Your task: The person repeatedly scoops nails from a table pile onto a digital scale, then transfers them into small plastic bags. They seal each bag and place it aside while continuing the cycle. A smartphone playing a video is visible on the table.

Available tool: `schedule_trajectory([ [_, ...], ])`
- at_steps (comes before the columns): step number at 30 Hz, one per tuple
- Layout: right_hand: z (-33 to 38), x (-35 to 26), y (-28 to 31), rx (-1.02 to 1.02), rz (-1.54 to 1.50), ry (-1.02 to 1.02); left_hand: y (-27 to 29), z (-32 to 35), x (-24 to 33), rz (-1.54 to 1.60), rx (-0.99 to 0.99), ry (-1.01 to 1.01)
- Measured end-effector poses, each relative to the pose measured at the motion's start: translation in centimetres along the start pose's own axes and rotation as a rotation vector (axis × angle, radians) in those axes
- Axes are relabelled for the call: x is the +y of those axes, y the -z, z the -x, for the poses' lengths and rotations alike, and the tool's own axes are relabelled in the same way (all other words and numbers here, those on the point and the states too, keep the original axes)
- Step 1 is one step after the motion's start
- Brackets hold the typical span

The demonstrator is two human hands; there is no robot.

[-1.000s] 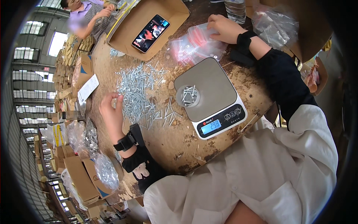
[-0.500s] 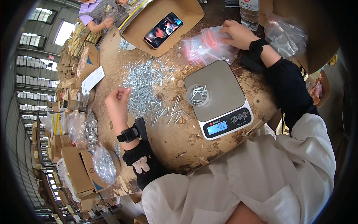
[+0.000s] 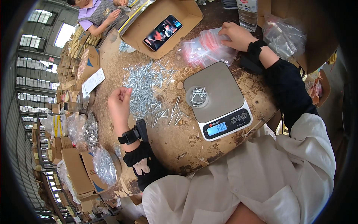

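My left hand [image 3: 120, 101] is closed, fingers curled, at the left edge of a loose pile of silvery screws [image 3: 143, 89]. Whether anything sits between its fingertips is too small to make out. At the far right, my right hand [image 3: 238, 36] bends its fingers onto a stack of clear zip bags [image 3: 199, 50] with red stripes, and appears to pinch one. Between the hands and nearer to me stands a white digital scale [image 3: 222, 84] with a lit display. On the left of its plate rests a small translucent cup [image 3: 199, 105] holding several screws.
An open cardboard box [image 3: 186, 22] with a lit phone [image 3: 163, 33] lies at the back. Beside my right hand are a water bottle [image 3: 247, 15] and crumpled clear plastic [image 3: 285, 37]. Boxes and bagged goods line the left. Another person [image 3: 99, 16] works at the far left.
My left hand has shifted slightly right along the pile's edge. My right hand stays on the bags. The other person's hands have moved; the scale and cup look the same.
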State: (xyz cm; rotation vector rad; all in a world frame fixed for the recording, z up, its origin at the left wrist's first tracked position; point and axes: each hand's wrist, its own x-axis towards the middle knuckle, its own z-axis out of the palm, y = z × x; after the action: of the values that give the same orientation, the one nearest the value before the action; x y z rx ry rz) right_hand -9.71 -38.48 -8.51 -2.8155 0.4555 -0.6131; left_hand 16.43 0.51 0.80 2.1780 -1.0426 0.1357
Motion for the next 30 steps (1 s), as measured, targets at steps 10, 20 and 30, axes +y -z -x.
schedule_trajectory([
  [10, 0.0, 0.0, -0.1, -0.014, 0.013, 0.007, -6.0, 4.0, 11.8, 0.299, -0.326, -0.229],
  [20, 0.0, -0.3, 0.0, -0.008, 0.02, 0.006, -5.4, 4.4, 7.0, -0.195, -0.518, -0.293],
  [30, 0.0, 0.1, 0.2, -0.001, 0.013, 0.024, -7.3, 4.0, 5.5, -0.294, -0.523, -0.211],
])
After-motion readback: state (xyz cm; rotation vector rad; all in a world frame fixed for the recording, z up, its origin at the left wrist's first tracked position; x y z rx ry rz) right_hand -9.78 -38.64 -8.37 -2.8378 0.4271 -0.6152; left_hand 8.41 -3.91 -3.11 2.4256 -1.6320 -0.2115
